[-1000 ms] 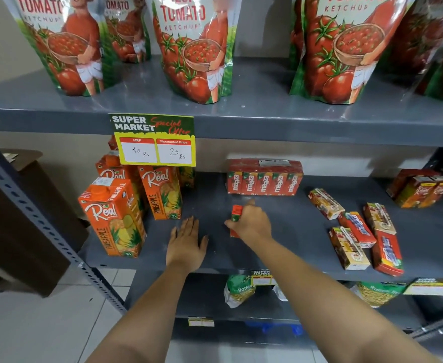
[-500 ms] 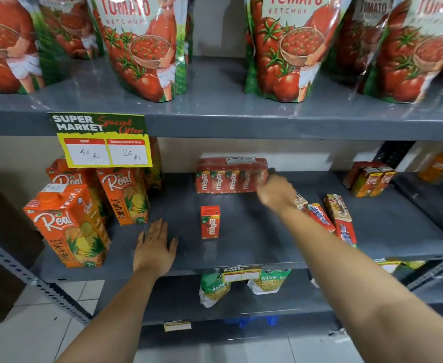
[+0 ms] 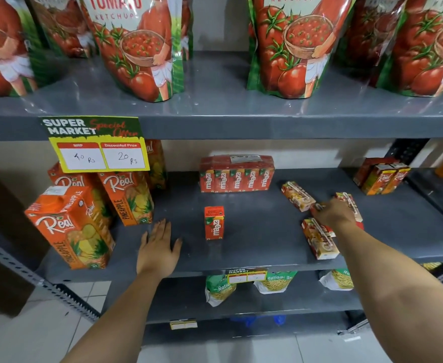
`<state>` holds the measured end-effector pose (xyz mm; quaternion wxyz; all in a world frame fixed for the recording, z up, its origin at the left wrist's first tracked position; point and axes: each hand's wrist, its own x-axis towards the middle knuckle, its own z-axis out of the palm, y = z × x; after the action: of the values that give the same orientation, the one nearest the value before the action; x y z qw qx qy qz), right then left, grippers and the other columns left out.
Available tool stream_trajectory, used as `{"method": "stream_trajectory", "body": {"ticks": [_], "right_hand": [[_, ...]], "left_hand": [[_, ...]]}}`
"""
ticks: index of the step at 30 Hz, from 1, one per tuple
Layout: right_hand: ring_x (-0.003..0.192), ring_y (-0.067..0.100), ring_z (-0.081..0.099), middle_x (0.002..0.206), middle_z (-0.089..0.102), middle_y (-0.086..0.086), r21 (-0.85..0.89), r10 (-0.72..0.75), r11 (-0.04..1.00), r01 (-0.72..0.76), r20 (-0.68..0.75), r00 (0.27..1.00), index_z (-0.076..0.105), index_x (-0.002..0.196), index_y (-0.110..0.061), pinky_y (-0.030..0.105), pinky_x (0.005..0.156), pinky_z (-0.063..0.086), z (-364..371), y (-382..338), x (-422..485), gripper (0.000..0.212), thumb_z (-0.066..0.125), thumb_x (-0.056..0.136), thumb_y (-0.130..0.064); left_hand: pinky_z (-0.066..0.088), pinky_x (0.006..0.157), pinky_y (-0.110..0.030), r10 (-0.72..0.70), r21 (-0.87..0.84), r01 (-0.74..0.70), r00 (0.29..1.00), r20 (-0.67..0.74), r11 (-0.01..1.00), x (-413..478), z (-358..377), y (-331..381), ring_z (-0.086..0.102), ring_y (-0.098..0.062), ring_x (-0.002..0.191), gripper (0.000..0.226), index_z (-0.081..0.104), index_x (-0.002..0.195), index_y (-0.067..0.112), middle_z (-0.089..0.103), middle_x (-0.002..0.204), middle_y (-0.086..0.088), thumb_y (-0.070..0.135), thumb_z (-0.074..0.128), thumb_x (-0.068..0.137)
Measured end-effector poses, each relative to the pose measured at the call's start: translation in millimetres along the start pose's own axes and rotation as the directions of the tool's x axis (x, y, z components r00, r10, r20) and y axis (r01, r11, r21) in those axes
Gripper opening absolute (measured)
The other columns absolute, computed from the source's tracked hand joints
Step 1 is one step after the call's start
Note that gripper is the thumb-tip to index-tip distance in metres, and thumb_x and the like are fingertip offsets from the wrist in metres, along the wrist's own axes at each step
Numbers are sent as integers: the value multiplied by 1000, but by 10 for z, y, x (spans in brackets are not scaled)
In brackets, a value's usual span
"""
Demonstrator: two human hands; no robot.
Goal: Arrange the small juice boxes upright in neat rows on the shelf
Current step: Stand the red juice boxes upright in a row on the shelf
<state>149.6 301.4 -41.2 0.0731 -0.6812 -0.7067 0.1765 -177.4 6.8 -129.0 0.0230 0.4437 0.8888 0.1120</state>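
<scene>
One small red Maaza juice box stands upright alone in the middle of the grey shelf. Behind it a shrink-wrapped pack of Maaza boxes stands at the back. To the right several small juice boxes lie flat: one far, one near, one beside my wrist. My right hand lies on top of a red lying box, fingers curled round its far end; most of that box is hidden. My left hand rests flat on the shelf, fingers spread, left of the upright box.
Large Real pineapple cartons stand at the shelf's left, under a price tag. More small cartons stand at the back right. Tomato ketchup pouches fill the shelf above; snack bags lie on the shelf below.
My right hand let go of the Maaza box, leaving it upright, and moved right onto the lying boxes. My left hand stayed flat on the shelf.
</scene>
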Motion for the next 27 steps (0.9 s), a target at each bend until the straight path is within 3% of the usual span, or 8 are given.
{"method": "stream_trajectory", "body": {"ticks": [4,7,11,15,20,24,27], "right_hand": [[109,44,57,121,59,25,8,-20,1000,22,-187,982,41,129,-6,48,83,50,-70,-69,-106,51,62,88,-28],[116,47,50,131,45,27,-13,-139,990,142,-303,943,25,144,-13,52,84,49,-209,-191,-214,69,63,87,-21],[105,48,52,125,41,25,151,-206,947,285,-397,894,33,142,-16,50,83,48,-143,-515,-502,62,60,86,-22],[104,38,56,125,39,15,282,-371,852,441,-268,889,35,137,-21,41,91,47,381,-829,-995,59,64,86,-22],[98,34,58,118,38,8,282,-482,821,496,-122,867,31,137,-29,40,81,51,815,-1034,-1328,60,65,87,-27],[111,31,52,124,38,9,241,-503,832,500,-54,863,22,141,-32,45,83,52,848,-1001,-1350,68,62,87,-43],[134,29,32,146,28,9,206,-574,795,570,-47,817,20,143,-29,53,102,39,770,-958,-1260,62,43,91,-53]], "left_hand": [[3,121,-37,3,-1,-3,1000,13,1000,-5,-6,2,4,-15,149,66,11,152,14,9,162,-1,49,24,98],[3,121,-37,-1,-1,1,1000,29,1000,-17,-26,12,3,-15,149,66,9,152,14,7,162,-1,48,23,98],[3,121,-38,-4,-7,4,999,39,1000,-21,-49,16,2,-15,149,65,9,153,14,6,162,-1,47,22,98],[2,121,-37,-3,-11,4,999,38,1000,-34,-61,26,2,-15,149,65,8,153,14,6,163,-1,47,22,98],[4,122,-38,5,12,-5,1000,31,1000,-43,-66,18,5,-16,149,65,8,153,14,7,162,-2,47,22,98],[4,121,-37,2,15,-2,1000,24,1000,-49,-57,22,5,-16,149,66,8,152,14,8,162,-2,48,21,98],[4,121,-37,3,12,-4,1000,16,1000,-43,-46,13,5,-16,149,66,8,152,14,8,162,-2,49,22,98]]}}
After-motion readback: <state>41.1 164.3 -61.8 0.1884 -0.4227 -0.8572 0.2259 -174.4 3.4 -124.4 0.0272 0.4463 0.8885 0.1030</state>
